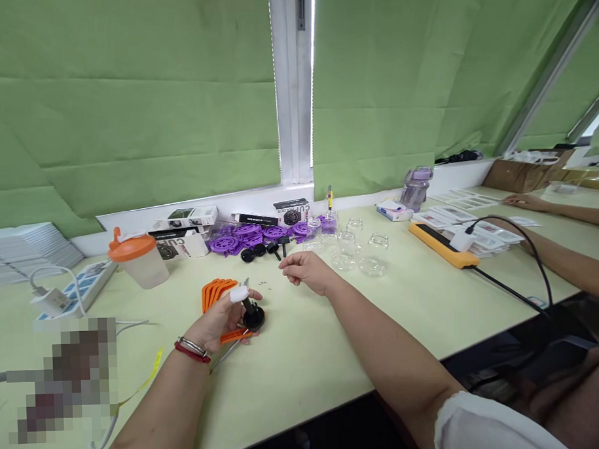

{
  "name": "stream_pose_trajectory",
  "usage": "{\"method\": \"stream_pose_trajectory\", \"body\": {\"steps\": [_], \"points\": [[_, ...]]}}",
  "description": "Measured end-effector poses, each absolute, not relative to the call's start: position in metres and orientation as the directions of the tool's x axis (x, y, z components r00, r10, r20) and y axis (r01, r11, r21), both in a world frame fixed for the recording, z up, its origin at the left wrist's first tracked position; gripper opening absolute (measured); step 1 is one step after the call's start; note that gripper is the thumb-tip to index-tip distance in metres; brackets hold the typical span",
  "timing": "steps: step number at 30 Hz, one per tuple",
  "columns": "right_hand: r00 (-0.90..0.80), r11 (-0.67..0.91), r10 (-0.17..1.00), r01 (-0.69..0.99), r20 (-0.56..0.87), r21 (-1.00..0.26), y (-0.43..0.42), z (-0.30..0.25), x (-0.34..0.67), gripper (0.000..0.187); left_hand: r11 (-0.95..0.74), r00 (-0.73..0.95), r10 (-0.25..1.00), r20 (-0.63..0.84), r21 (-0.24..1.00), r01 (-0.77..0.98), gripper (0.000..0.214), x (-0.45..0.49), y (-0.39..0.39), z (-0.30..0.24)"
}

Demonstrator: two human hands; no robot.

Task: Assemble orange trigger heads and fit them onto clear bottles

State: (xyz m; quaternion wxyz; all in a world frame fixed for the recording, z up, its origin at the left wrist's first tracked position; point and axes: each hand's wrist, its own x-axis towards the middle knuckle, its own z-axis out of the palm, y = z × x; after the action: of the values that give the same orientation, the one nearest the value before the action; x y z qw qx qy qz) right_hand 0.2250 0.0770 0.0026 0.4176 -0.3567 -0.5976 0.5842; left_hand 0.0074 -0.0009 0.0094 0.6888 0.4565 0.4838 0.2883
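Note:
My left hand (pixel 215 324), with a white wrap on one finger, is closed around a black knob-like part (pixel 254 318) that has a round end and a stem. An orange plastic piece (pixel 233 336) and a thin metal rod (pixel 226 357) show just below that hand; whether they are gripped or lie on the table I cannot tell. My right hand (pixel 308 271) hovers over the table with its fingertips pinched together; anything between them is too small to make out. Tiny metal bits (pixel 263 283) lie between the hands. Several orange brackets (pixel 217 293) are stacked behind my left hand.
Purple wheel-shaped parts (pixel 248 236), black knobs (pixel 254 253) and cup-holder boxes (pixel 185 243) stand at the back. Clear cups (pixel 373 264) are right of centre. An orange-lidded cup (pixel 146 266) and power strip (pixel 88 287) stand left. A yellow-cased power strip (pixel 435 246) and another person's arms (pixel 553 261) are right.

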Motion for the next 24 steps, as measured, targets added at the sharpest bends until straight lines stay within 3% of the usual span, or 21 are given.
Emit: {"method": "stream_pose_trajectory", "body": {"steps": [7,13,24], "points": [[-0.614,0.011,0.787,-0.076,0.056,-0.997,0.056,-0.006,0.195,0.012,0.417,0.363,0.839,-0.406,0.907,0.051,0.053,0.008,0.000,0.008],[-0.661,0.005,0.745,-0.128,0.089,-0.992,0.054,-0.010,0.190,0.019,0.406,0.338,0.849,-0.406,0.911,0.074,0.046,0.013,0.002,0.008],[-0.675,0.165,0.708,-0.125,0.206,-0.978,0.055,-0.011,0.185,0.013,0.430,0.307,0.845,-0.437,0.898,0.094,0.039,0.014,0.003,0.008]]}}
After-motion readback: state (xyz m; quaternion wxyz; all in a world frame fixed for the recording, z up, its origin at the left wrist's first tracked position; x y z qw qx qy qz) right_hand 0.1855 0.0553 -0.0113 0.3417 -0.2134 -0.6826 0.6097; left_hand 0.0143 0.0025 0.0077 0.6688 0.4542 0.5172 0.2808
